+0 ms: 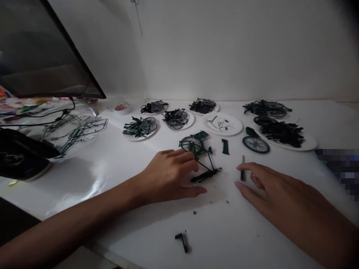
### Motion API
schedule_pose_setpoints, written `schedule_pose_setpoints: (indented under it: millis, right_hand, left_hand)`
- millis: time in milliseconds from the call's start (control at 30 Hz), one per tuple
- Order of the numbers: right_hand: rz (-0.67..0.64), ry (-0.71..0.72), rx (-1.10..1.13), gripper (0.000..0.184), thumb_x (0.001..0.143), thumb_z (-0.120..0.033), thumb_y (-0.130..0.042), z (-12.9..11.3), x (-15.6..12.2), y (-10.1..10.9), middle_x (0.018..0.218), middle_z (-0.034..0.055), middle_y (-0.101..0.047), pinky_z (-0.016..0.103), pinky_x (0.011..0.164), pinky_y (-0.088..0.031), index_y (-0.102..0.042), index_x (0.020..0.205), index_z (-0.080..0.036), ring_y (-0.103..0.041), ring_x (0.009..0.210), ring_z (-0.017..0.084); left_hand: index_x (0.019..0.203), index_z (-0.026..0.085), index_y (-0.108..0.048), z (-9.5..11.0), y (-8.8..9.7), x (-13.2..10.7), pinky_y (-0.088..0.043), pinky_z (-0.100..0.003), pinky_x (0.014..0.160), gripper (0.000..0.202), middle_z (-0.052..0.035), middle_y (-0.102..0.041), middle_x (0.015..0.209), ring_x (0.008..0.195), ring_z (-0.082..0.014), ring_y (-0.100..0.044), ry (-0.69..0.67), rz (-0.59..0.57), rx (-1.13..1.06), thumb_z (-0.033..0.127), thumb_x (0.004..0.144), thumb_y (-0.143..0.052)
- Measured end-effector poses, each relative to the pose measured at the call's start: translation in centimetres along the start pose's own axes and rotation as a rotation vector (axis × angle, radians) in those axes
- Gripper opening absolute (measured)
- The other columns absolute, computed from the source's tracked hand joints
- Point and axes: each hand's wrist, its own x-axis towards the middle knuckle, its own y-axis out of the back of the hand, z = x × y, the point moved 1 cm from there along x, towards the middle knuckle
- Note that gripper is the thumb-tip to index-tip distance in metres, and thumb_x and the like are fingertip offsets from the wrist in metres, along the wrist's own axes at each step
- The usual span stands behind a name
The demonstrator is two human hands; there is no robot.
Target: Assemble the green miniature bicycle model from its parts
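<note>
This looks like a small hobby desk at home: a white table point(157, 239) against a plain wall point(224, 48), a computer screen point(42, 48) beyond the left hand point(165, 175), and paper plates point(223, 124) of model bicycle parts point(140, 125) ahead of it.

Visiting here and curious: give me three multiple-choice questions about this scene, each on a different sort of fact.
1. What does the left hand touch?
A) a model bicycle
B) the wall
C) a paper plate

2. What colour is the model's frame?
A) red
B) yellow
C) dark green

3. How does the right hand stand?
A) clenched in a fist
B) open, fingers spread
C) out of view

1: A, its fingers lie against the model.
2: C, the tubes show dark green.
3: B, its fingers are apart, not curled in.
</note>
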Motion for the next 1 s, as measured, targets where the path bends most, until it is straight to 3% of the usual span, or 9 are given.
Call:
schedule_pose_setpoints:
  millis: [100, 233, 400, 533, 600, 733, 933, 1000]
  right_hand:
    - [0.035, 0.03, 0.069, 0.027, 0.092, -0.042, -0.053, -0.8, 0.5, 0.3, 0.096, 0.0046, -0.075, 0.036, 0.051, -0.048, -0.063, 0.11, -0.025, -0.07, 0.063, 0.023]
    - [0.022, 0.099, 0.241, 0.022, 0.097, -0.036, -0.052, -1.5, 1.1, 0.2, 0.112, 0.0034, -0.067, 0.035, 0.073, -0.053, -0.058, 0.117, -0.027, -0.069, 0.089, 0.02]
    - [0.082, 0.101, 0.351, 0.035, 0.095, -0.035, -0.061, -2.3, 1.6, -0.4, 0.127, 0.0015, -0.06, 0.033, 0.08, -0.053, -0.052, 0.128, -0.033, -0.067, 0.102, 0.02]
    - [0.168, 0.206, 0.433, 0.037, 0.092, -0.032, -0.068, -2.8, 3.6, -0.1, 0.131, 0.0053, -0.059, 0.037, 0.094, -0.051, -0.058, 0.127, -0.028, -0.06, 0.12, 0.024]
    - [0.192, 0.288, 0.511, 0.025, 0.093, -0.027, -0.069, -3.1, 4.8, 0.2, 0.121, 0.005, -0.065, 0.036, 0.092, -0.052, -0.064, 0.117, -0.026, -0.063, 0.112, 0.022]
    - [0.217, 0.359, 0.603, 0.007, 0.093, -0.021, -0.067, -3.7, 5.9, 0.9, 0.1, 0.0021, -0.07, 0.03, 0.073, -0.054, -0.068, 0.1, -0.024, -0.067, 0.088, 0.016]
    - [0.312, 0.349, 0.645, 0.01, 0.091, -0.014, -0.069, -4.6, 4.7, 1.5, 0.096, 0.0013, -0.068, 0.028, 0.077, -0.053, -0.068, 0.096, -0.023, -0.066, 0.092, 0.015]
    - [0.32, 0.332, 0.648, 0.011, 0.091, -0.013, -0.069, -4.9, 4.3, 1.4, 0.097, 0.0011, -0.067, 0.025, 0.071, -0.053, -0.068, 0.095, -0.023, -0.065, 0.091, 0.014]
  left_hand:
    - [0.092, 0.017, -0.069, 0.3, -0.8, -0.1, -0.049, -0.034, 0.066, 0.025, -0.0017, -0.069, 0.091, 0.081, -0.0199, -0.063, -0.015, -0.029, 0.082, 0.041, 0.097, -0.062]
    - [0.096, 0.016, -0.072, 0.3, -0.6, -0.1, -0.05, -0.03, 0.068, 0.016, -0.0026, -0.071, 0.094, 0.084, -0.0173, -0.065, 0.04, 0.008, -0.017, 0.025, 0.1, -0.058]
    - [0.097, 0.017, -0.073, -0.6, 0.5, 0.2, -0.05, -0.026, 0.063, 0.015, -0.0018, -0.07, 0.091, 0.073, -0.0118, -0.061, 0.171, 0.13, -0.291, 0.029, 0.097, -0.064]
    - [0.099, 0.016, -0.073, -0.9, 0.6, 0.3, -0.054, -0.024, 0.065, 0.016, -0.003, -0.069, 0.093, 0.076, -0.011, -0.064, 0.21, 0.151, -0.492, 0.03, 0.097, -0.065]
    - [0.1, 0.016, -0.072, -1.0, 0.5, 0.3, -0.055, -0.023, 0.067, 0.014, -0.0029, -0.069, 0.093, 0.078, -0.0111, -0.065, 0.222, 0.167, -0.552, 0.028, 0.095, -0.067]
    - [0.102, 0.017, -0.07, -0.9, 0.2, 0.2, -0.056, -0.021, 0.069, 0.01, -0.0003, -0.07, 0.09, 0.077, -0.0099, -0.065, 0.247, 0.201, -0.593, 0.023, 0.093, -0.069]
    - [0.107, 0.016, -0.067, -0.1, 0.9, 0.1, -0.051, -0.026, 0.073, 0.023, -0.0023, -0.07, 0.094, 0.084, -0.0132, -0.063, 0.137, 0.272, -0.415, 0.028, 0.089, -0.077]
    - [0.11, 0.014, -0.066, 0.2, 1.0, 0.0, -0.051, -0.027, 0.077, 0.03, -0.0037, -0.07, 0.098, 0.088, -0.0139, -0.062, 0.098, 0.303, -0.352, 0.029, 0.088, -0.079]
